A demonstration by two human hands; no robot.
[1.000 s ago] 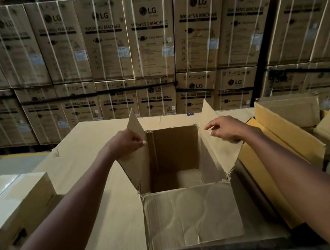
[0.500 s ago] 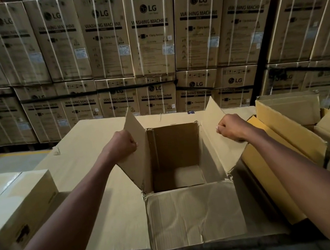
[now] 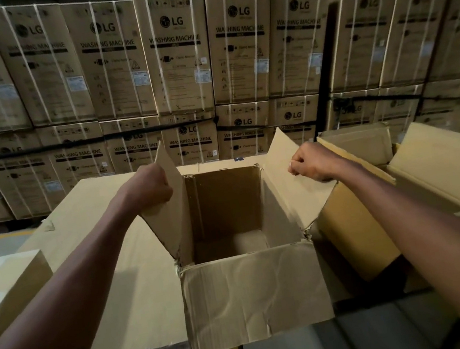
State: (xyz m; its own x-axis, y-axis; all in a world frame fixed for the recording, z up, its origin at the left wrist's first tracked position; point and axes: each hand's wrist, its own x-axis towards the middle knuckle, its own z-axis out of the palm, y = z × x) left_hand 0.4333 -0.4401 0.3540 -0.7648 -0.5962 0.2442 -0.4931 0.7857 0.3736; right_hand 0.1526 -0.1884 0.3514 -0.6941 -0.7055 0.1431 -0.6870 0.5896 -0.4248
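An open, empty cardboard box (image 3: 255, 293) sits in front of me on a flat cardboard sheet (image 3: 125, 279). Its near flap hangs down over the front edge, creased. My left hand (image 3: 150, 187) grips the left side flap (image 3: 171, 201), which stands nearly upright. My right hand (image 3: 312, 163) grips the right side flap (image 3: 286, 178), which leans outward. The box's inside and floor are bare.
A closed carton (image 3: 4, 291) lies at the left. Yellowish cartons (image 3: 360, 232) and flattened boxes (image 3: 446, 169) crowd the right side. A wall of stacked washing machine cartons (image 3: 176, 62) fills the background. Grey floor (image 3: 338, 346) shows below the near edge.
Both hands have curled tighter round the side flaps and drawn them up and apart. The box has slid toward me, its front flap now overhanging the sheet's near edge.
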